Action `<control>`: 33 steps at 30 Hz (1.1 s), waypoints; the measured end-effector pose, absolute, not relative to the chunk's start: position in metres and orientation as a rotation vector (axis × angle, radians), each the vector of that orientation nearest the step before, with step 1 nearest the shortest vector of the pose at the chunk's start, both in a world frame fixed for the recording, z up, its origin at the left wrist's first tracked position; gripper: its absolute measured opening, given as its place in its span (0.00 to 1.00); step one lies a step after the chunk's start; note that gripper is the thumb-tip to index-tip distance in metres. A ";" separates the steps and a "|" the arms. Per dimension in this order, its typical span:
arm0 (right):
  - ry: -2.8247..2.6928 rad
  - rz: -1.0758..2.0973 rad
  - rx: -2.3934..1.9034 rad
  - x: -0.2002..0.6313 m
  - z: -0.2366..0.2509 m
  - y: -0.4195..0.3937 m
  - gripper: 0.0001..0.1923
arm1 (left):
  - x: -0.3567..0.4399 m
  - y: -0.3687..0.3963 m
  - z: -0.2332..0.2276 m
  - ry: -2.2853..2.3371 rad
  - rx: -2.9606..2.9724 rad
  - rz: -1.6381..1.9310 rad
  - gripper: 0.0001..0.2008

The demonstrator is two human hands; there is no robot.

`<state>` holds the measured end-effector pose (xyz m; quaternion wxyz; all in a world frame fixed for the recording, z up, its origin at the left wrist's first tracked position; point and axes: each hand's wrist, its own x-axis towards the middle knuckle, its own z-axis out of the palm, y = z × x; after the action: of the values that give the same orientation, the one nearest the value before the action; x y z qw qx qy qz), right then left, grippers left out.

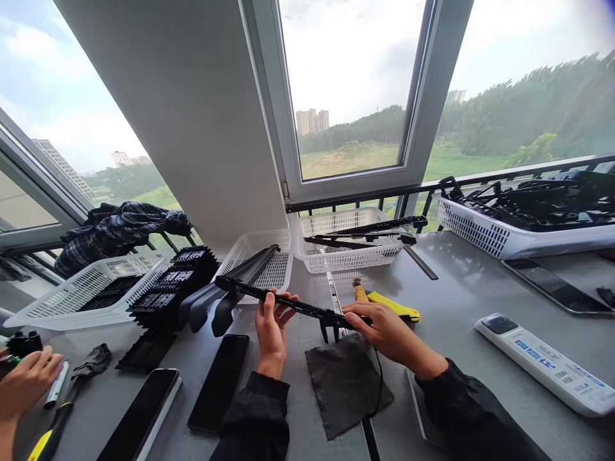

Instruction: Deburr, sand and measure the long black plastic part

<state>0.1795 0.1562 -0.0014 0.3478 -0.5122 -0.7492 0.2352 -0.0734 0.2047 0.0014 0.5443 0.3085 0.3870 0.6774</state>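
Clearly the work is mid-way: a long, thin black plastic strip with small downward clips [288, 301] is held up in the air over the grey tabletop [456, 301], while more black strips lie in the white perforated plastic basket [350, 256] beyond the fingers and a stack of black ribbed plastic blocks [168, 288] sits off to the left of them, so many parts seem to be waiting. The left hand [271, 330] curls around the strip's middle, its fingers [283, 299] closed over the top edge and the thumb behind. The right hand [384, 330] pinches the strip's right end, fingertips [353, 312] pressed together on it near a hanging clip; how tightly is hard to judge from this angle. Just below the fingers lies a dark grey square cloth [343, 384], and just beyond the right fingertips a yellow-handled utility knife [391, 306]. Another person's hand [24, 381] rests well apart on the left.
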 end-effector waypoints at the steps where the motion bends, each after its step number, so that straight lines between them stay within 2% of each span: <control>1: -1.948 0.614 -1.322 0.177 0.000 0.154 0.19 | -0.074 0.205 0.001 0.912 0.729 1.607 0.26; 7: -1.983 0.591 -1.287 0.160 -0.004 0.148 0.13 | -0.063 0.198 0.000 0.912 0.745 1.499 0.33; 9: -2.009 0.595 -1.269 0.153 -0.005 0.146 0.14 | -0.056 0.193 0.000 0.918 0.781 1.437 0.34; 18: -1.997 0.597 -1.260 0.145 -0.003 0.144 0.16 | -0.048 0.184 -0.001 0.891 0.884 1.305 0.32; 24: -1.918 0.564 -1.292 0.150 -0.011 0.149 0.10 | -0.041 0.175 -0.001 0.919 1.056 1.191 0.28; 33: -1.819 0.470 -1.245 0.148 -0.003 0.146 0.10 | -0.049 0.177 0.011 0.961 1.134 1.395 0.22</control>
<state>0.1483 0.1458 -0.0033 0.4293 -0.4989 -0.7290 0.1883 -0.0485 0.1771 0.0115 0.5239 0.4737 0.4016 0.5830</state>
